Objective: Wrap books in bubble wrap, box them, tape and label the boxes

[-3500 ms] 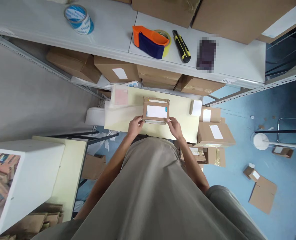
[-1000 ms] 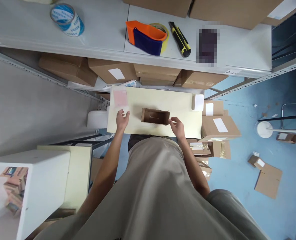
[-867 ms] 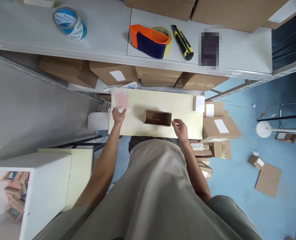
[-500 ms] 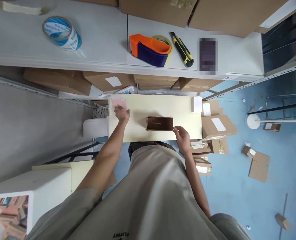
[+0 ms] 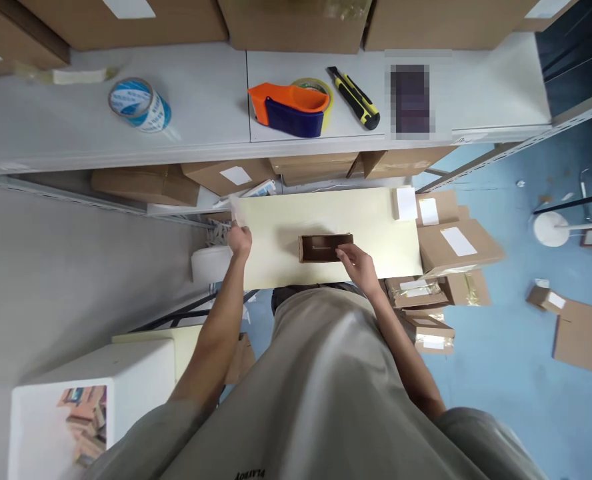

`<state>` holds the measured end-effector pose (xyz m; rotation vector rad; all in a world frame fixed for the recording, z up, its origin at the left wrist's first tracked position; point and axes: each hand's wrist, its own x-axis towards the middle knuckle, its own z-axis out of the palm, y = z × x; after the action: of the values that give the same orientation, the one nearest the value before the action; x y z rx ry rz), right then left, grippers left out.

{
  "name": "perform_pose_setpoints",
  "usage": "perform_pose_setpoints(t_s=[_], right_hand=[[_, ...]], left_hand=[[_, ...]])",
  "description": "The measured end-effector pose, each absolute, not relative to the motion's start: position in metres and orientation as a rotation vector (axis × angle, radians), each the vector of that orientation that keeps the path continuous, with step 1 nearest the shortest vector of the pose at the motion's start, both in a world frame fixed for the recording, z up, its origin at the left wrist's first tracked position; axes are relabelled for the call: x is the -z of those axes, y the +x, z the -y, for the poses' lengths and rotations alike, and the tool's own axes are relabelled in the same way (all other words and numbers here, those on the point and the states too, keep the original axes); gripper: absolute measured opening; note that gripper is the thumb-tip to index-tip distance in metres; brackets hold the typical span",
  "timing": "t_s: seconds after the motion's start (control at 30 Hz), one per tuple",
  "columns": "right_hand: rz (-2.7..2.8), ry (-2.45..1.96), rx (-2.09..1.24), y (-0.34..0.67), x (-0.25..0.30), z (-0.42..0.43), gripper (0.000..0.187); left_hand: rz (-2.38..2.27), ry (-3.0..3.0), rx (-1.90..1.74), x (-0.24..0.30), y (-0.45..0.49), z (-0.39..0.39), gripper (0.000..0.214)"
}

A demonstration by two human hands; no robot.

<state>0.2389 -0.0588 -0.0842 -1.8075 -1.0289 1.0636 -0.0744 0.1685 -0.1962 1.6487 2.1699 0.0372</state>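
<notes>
On the desk (image 5: pixel 286 220) center sits your small open box (image 5: pixel 325 247); R hand (image 5: pixel 359 262) fingers rest loosely spread on its near edge. L hand (image 5: pixel 239 239) pinches a thin sheet (image 5: pixel 236 210) at desk's left edge.

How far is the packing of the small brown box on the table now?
The small cardboard box stands open on the table. The right hand steadies its near edge; the left hand reaches the table's left end. Closing remains: the tape dispenser lies untouched on the shelf.
</notes>
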Motion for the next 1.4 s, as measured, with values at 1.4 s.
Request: perform_pose_setpoints(t_s=[1.4], right_hand=[[2.299, -1.849, -0.715, 0.283, 0.038, -0.014, 0.040]], left_hand=[[-1.186, 2.250, -0.341, 0.051, 0.055, -0.050, 0.037]])
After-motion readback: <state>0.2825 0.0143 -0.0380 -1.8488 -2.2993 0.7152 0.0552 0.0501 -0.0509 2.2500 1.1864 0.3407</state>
